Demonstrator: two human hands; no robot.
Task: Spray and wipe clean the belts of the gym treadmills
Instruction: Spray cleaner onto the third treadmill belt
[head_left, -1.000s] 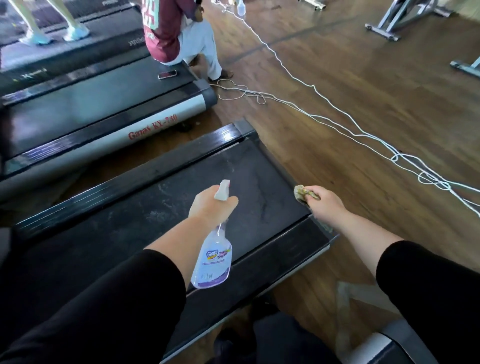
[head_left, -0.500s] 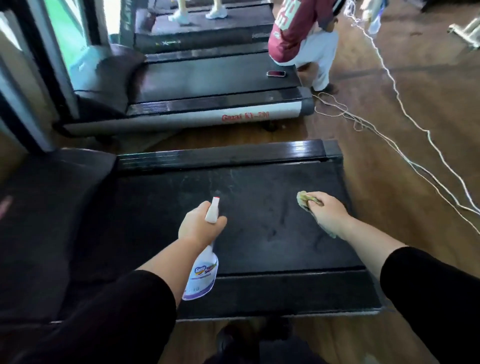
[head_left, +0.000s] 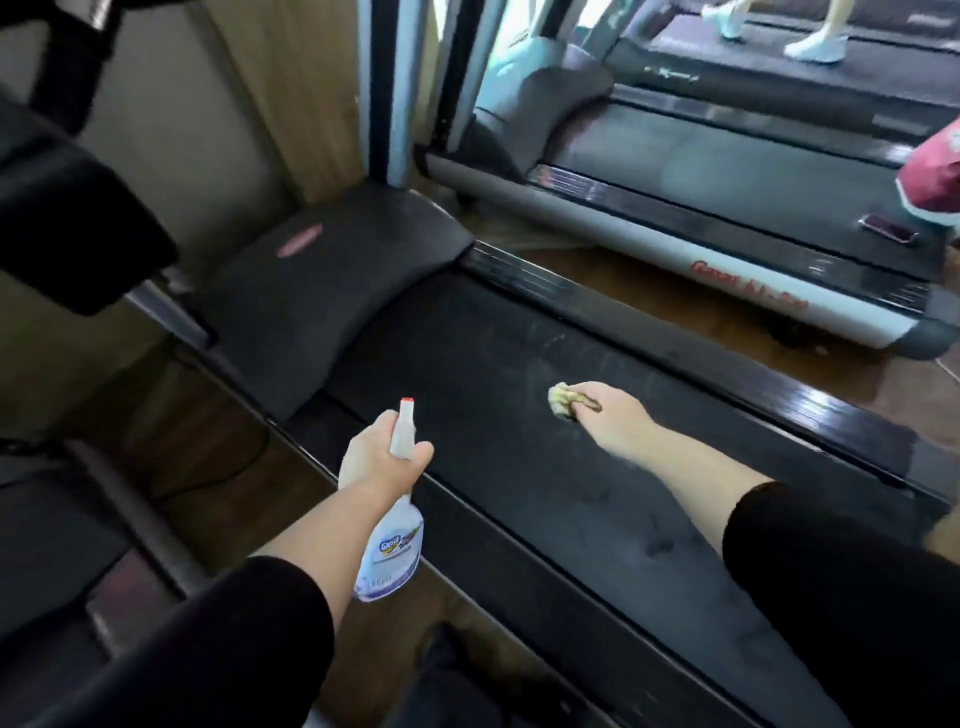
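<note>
The black rubber treadmill belt (head_left: 545, 493) is running diagonally from a curved dark grey motor cover (head_left: 322, 280) toward your lower right. It is sitting low over a brown wooden floor (head_left: 597, 270), beside a second treadmill with a silver side rail (head_left: 748, 283). Pale streaks are showing on the belt's matte surface near your right hand (head_left: 613, 418), which is curling its fingers round a small crumpled yellowish cloth (head_left: 561, 399) and pressing it onto the belt. Your left hand (head_left: 382, 460) is gripping the neck of a translucent plastic spray bottle (head_left: 395, 551) with a white, red-tipped nozzle, over the belt's near edge. The trigger is hiding behind your fingers. The red lettering on the silver rail is blurring beyond reading, and a person in a red shirt (head_left: 932, 176) is being cut off at the right edge.
</note>
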